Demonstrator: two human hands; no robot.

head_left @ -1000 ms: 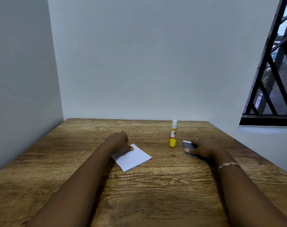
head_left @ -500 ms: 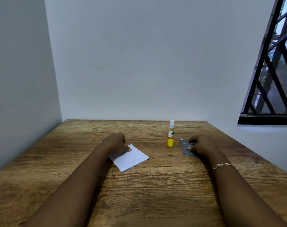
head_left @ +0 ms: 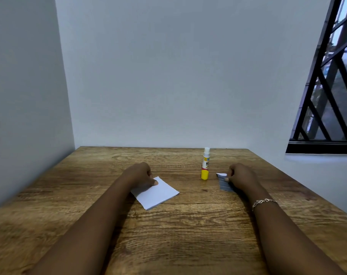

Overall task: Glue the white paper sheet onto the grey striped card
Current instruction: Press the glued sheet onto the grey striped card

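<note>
White paper sheet (head_left: 155, 193) — flat on wooden table (head_left: 178, 235), left corner pinched under thumb of left hand (head_left: 142, 175). Grey striped card (head_left: 224, 184) — beyond the upright, capped glue stick (head_left: 205, 164), edge pinched by right hand (head_left: 241, 175). Progress: seemingly none; gluing and joining remain.

A bare room, seemingly domestic: a brown wood-grain table (head_left: 188, 235) stands with its far and left edges against plain white painted walls (head_left: 168, 76), while a window with a black diagonal metal grille (head_left: 325, 92) overlooks its far right corner.
</note>
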